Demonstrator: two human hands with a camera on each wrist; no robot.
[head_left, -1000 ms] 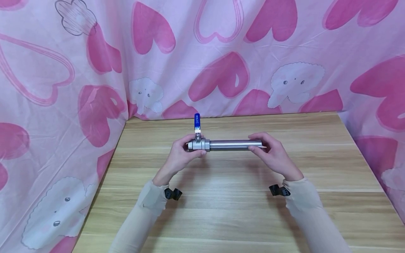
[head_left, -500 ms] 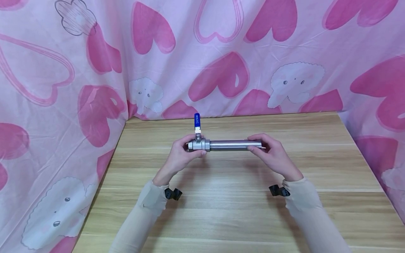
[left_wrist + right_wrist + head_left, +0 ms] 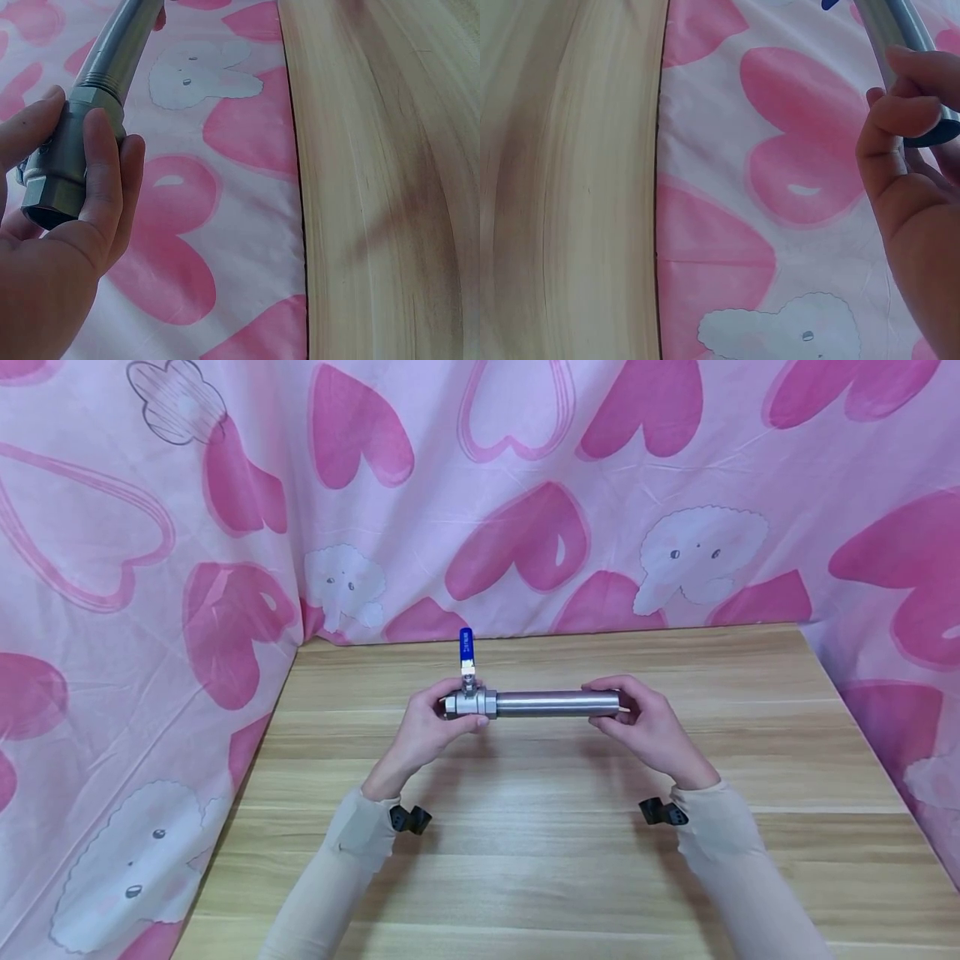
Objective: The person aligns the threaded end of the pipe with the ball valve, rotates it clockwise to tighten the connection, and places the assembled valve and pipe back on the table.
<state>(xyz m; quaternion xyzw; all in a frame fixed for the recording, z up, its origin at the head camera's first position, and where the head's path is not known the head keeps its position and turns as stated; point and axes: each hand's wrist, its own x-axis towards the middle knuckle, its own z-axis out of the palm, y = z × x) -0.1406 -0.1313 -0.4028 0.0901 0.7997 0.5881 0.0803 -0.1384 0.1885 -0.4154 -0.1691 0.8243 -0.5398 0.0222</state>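
A metal ball valve (image 3: 468, 702) with a blue lever handle (image 3: 467, 645) is joined to a steel pipe (image 3: 555, 703), held level above the table. My left hand (image 3: 426, 727) grips the valve body, thumb on the near side; the left wrist view shows fingers around the hexagonal end of the valve (image 3: 54, 199). At the pipe's far right end, my right hand (image 3: 652, 727) holds it between thumb and fingers. Threads (image 3: 100, 79) show where pipe meets valve. The lever points away from me. In the right wrist view the pipe's open end (image 3: 934, 135) sits among the curled fingers.
Under both hands lies a wood-grain table (image 3: 517, 860). Pink heart-patterned cloth (image 3: 517, 527) hangs behind it and along both sides. A small black camera (image 3: 411, 819) is strapped to the left wrist, another camera (image 3: 663, 812) to the right.
My right thumb and fingers have shifted slightly on the pipe's end, the thumb now lower along its near side. The left hand and valve stay nearly still.
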